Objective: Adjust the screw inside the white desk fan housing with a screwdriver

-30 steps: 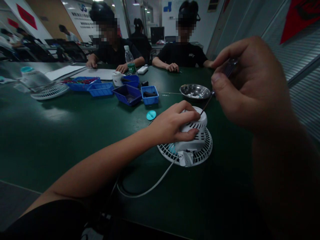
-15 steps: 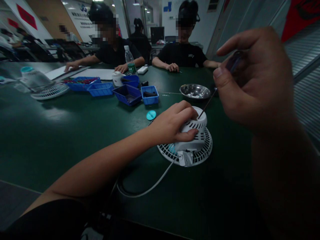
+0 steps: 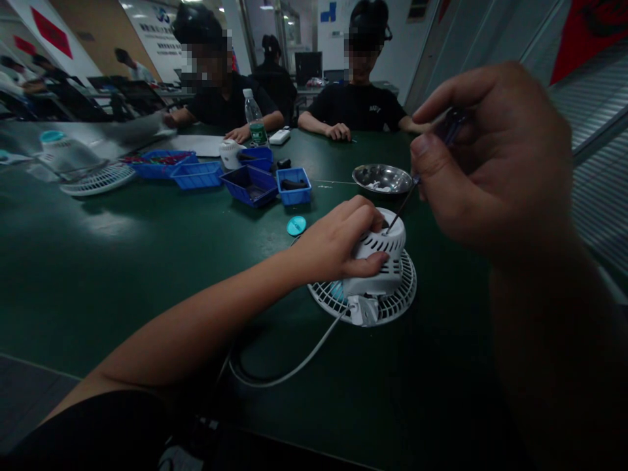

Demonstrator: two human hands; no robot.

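Note:
A white fan (image 3: pixel 375 284) lies grille-down on the green table, its motor housing facing up. My left hand (image 3: pixel 346 239) is wrapped round the left side of that housing, fingers over its top edge and thumb along its side. In my right hand (image 3: pixel 495 163) is a screwdriver (image 3: pixel 403 208), its handle between thumb and fingers. The shaft slants down to the left, and its tip meets the top of the housing near my left fingers. Whether a screw sits under the tip I cannot tell. A white cord (image 3: pixel 314 353) loops from the fan toward me.
A turquoise round cap (image 3: pixel 296 226) lies left of the fan. Behind stand a metal bowl (image 3: pixel 360 175) with small white parts, several blue bins (image 3: pixel 199 176) and a bottle (image 3: pixel 255 121). Another fan (image 3: pixel 98 176) is at far left. Two people sit across the table.
My right hand has shifted slightly left and turned a little around the screwdriver. My left hand keeps its hold on the fan. Across the table, a person's arm has lifted a white sheet.

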